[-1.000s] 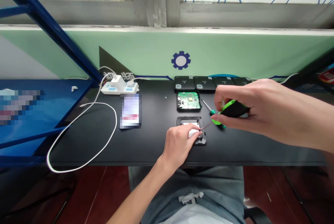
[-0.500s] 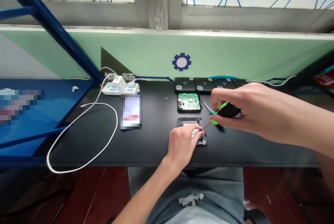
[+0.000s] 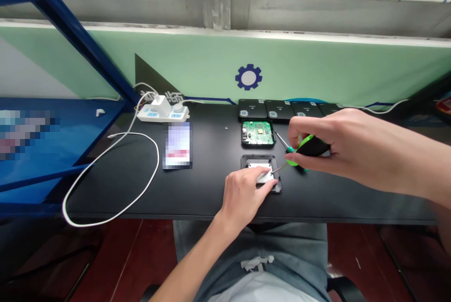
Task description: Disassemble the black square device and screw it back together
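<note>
My right hand (image 3: 338,151) is wrapped round the black and green handle of a screwdriver (image 3: 310,147). Its thin shaft slants down to the left, with the tip at the inner right part of a black plastic cover (image 3: 245,162). A white plate (image 3: 265,178) lies inside this cover. Over the cover's left and lower part rests my left hand (image 3: 243,194), thumb and forefinger apart near the screwdriver tip. Its other fingertips are partly hidden. Behind the cover sits an open black case with a green circuit board (image 3: 254,134).
A second screwdriver (image 3: 282,140) lies partly behind my right hand. Several black boxes (image 3: 252,109) line the table's back edge. To the left are a blurred-out flat item (image 3: 178,147), a power strip (image 3: 151,116) and a looped white cable (image 3: 157,161). A tiny screw (image 3: 226,128) lies mid-table.
The left thumb and forefinger, close together at the screwdriver tip before, have parted. The screwdriver stays at the cover in my right hand. The whole view has shifted slightly.
</note>
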Demonstrator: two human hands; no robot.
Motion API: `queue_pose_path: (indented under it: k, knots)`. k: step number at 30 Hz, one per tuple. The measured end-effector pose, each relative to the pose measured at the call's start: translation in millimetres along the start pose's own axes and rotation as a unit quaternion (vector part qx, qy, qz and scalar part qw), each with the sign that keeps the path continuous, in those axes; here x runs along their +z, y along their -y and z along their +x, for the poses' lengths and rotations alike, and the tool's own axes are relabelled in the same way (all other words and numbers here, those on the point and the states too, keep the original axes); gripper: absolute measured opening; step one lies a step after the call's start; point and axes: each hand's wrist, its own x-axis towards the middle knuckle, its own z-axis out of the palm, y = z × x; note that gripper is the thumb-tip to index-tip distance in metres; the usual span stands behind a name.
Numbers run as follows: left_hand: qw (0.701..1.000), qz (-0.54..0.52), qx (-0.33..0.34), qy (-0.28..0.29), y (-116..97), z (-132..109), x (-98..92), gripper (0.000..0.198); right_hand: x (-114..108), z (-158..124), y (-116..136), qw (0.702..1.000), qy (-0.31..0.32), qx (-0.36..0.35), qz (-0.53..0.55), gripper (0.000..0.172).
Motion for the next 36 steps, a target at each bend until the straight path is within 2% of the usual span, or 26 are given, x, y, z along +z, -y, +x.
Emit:
queue_pose_path:
  k: [5, 14, 23, 28, 31, 33, 36]
  knots:
    - [1.000, -0.008, 0.003, 0.001, 2, 0, 0.4, 0.025, -1, 1, -3, 1.000, -0.017, -0.007, -0.008, 0.025]
    - [1.000, -0.011, -0.010, 0.014, 3, 1, -0.5, 0.026, 0, 5, -5, 1.000, -0.004, 0.004, 0.021, 0.024]
    - [0.999, -0.030, -0.011, 0.023, 3, 0, -1.7, 0.026, 2, 7, 1, 0.999, -0.001, 0.026, -0.025, 0.026]
    - [0.999, -0.018, -0.013, 0.029, 3, -1, -1.9, 0.027, -6, 3, 6, 0.999, 0.024, 0.029, 0.035, 0.019]
    - [0.999, -0.017, -0.012, 0.029, 3, -1, -1.8, 0.027, -8, -1, 4, 0.998, 0.030, 0.026, 0.050, 0.023]
    - [0.999, -0.016, -0.011, 0.028, 3, 0, -1.7, 0.026, -6, -1, 2, 0.999, 0.040, 0.028, 0.025, 0.026]
    - [0.999, -0.011, -0.011, 0.030, 3, 0, -1.9, 0.026, -3, 0, 3, 0.997, 0.044, 0.051, -0.024, 0.040]
